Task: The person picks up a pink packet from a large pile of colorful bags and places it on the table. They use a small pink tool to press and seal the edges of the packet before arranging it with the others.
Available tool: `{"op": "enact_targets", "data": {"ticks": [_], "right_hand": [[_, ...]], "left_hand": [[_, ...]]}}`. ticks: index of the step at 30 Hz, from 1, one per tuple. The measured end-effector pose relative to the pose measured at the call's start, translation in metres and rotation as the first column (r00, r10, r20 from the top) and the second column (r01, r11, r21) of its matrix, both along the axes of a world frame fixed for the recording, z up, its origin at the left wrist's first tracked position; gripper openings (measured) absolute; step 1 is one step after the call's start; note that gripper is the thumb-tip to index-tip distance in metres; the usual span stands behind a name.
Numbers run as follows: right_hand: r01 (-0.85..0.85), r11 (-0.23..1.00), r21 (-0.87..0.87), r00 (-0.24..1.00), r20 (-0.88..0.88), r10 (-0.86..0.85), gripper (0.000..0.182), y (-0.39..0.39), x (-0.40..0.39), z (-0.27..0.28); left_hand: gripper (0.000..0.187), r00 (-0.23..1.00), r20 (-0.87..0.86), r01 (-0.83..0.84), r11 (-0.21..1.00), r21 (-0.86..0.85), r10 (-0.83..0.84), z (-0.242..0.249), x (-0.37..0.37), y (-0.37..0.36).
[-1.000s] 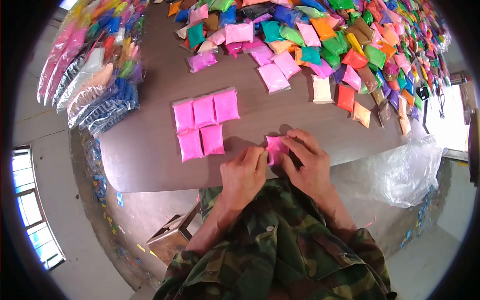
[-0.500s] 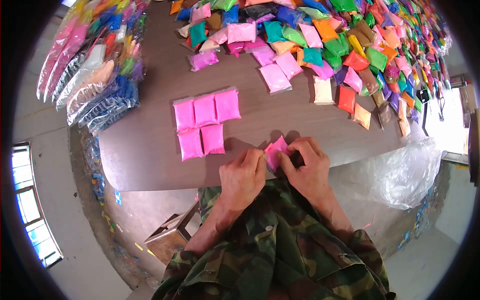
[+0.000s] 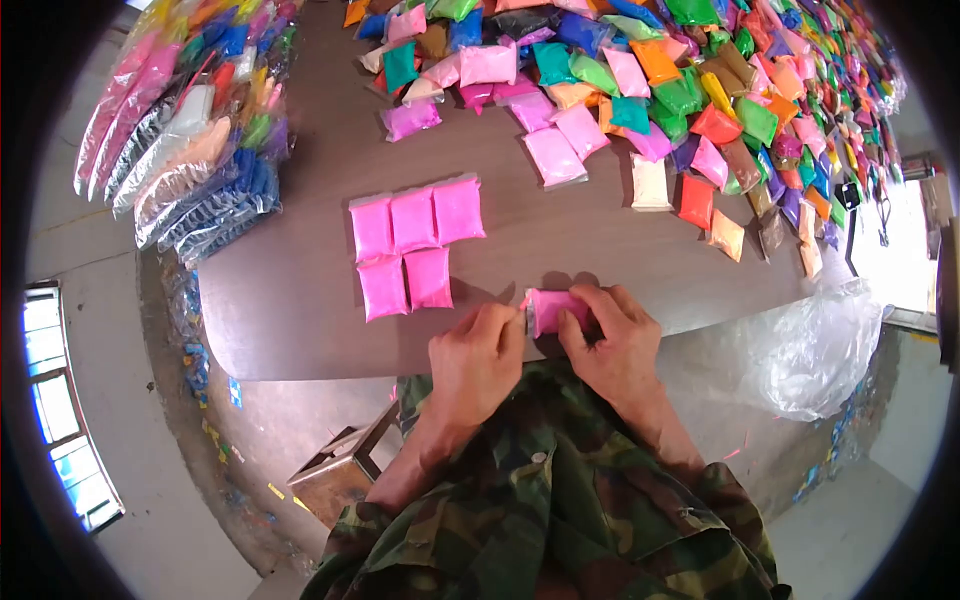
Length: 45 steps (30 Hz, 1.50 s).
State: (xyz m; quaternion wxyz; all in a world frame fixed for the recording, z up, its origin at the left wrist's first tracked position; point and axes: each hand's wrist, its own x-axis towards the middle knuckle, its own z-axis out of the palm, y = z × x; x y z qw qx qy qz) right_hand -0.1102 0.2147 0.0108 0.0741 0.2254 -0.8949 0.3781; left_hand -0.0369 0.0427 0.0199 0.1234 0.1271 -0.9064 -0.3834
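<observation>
I have my right hand (image 3: 617, 335) pinching a pink packet (image 3: 552, 312) in closed grip, left hand (image 3: 478, 350) bunched at its edge, hold unclear

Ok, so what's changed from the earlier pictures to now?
The held packet has turned from a tilt to nearly level, its clear edge toward the left hand, which shifted slightly left. The right hand keeps its grip. Five pink packets and the heap stayed put.

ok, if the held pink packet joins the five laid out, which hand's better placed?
Left hand, probably: it's at the left edge of the held packet and nearer the five pink packets. The right hand has more of the packet's body but sits farther off.
</observation>
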Motion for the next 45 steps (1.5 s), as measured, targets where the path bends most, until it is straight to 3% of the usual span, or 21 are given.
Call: {"op": "enact_targets", "data": {"ticks": [3, 10, 13, 22, 25, 28, 34, 37, 41, 43, 45], "right_hand": [[0.040, 0.999, -0.012, 0.998, 0.039, -0.039, 0.025, -0.003, 0.004, -0.001], [0.087, 0.996, 0.003, 0.995, 0.046, -0.088, 0.026, 0.001, 0.012, 0.002], [0.116, 0.993, 0.030, 0.992, 0.038, -0.117, 0.026, 0.000, 0.015, 0.003], [0.109, 0.993, 0.044, 0.992, 0.054, -0.112, 0.028, 0.001, 0.014, 0.005], [0.113, 0.992, 0.051, 0.992, 0.047, -0.116, 0.028, 0.000, 0.015, 0.006], [0.115, 0.992, 0.052, 0.992, 0.044, -0.117, 0.028, 0.000, 0.016, 0.006], [0.095, 0.995, 0.029, 0.995, 0.038, -0.097, 0.028, 0.002, 0.015, 0.006], [0.072, 0.997, 0.020, 0.995, 0.061, -0.073, 0.028, 0.003, 0.013, 0.005], [0.064, 0.997, -0.049, 0.959, 0.279, -0.048, 0.027, 0.005, 0.015, 0.014], [0.053, 0.991, -0.126, 0.967, 0.253, -0.020, 0.026, 0.000, 0.012, 0.018], [0.033, 0.984, -0.176, 0.974, 0.225, 0.008, 0.025, -0.005, 0.008, 0.018]], "left_hand": [[0.008, 0.997, -0.053, 0.056, 0.996, 0.073, -0.052, -0.003, 0.004, 0.015], [0.009, 1.000, -0.005, -0.006, 1.000, 0.004, 0.006, -0.013, 0.003, 0.002], [0.009, 0.999, -0.045, -0.006, 0.977, 0.215, 0.016, -0.001, 0.004, 0.010], [0.009, 1.000, 0.001, -0.004, 0.998, -0.068, 0.004, -0.013, 0.008, 0.004], [0.008, 0.999, 0.027, -0.045, 0.999, 0.020, 0.044, -0.005, 0.006, 0.002], [0.008, 0.998, -0.049, 0.053, 0.996, 0.076, -0.050, -0.001, 0.002, 0.012], [0.008, 0.999, 0.037, 0.006, 0.997, -0.073, -0.004, -0.006, -0.001, 0.002], [0.007, 1.000, 0.000, 0.025, 1.000, -0.011, -0.025, -0.006, 0.006, 0.000], [0.007, 0.996, -0.078, -0.026, 0.994, 0.102, 0.034, -0.006, 0.021, -0.001], [0.007, 0.990, -0.116, -0.066, 0.989, 0.130, 0.082, 0.003, 0.028, -0.005], [0.007, 0.973, -0.163, -0.160, 0.986, 0.047, 0.166, 0.006, 0.035, -0.019]]}}
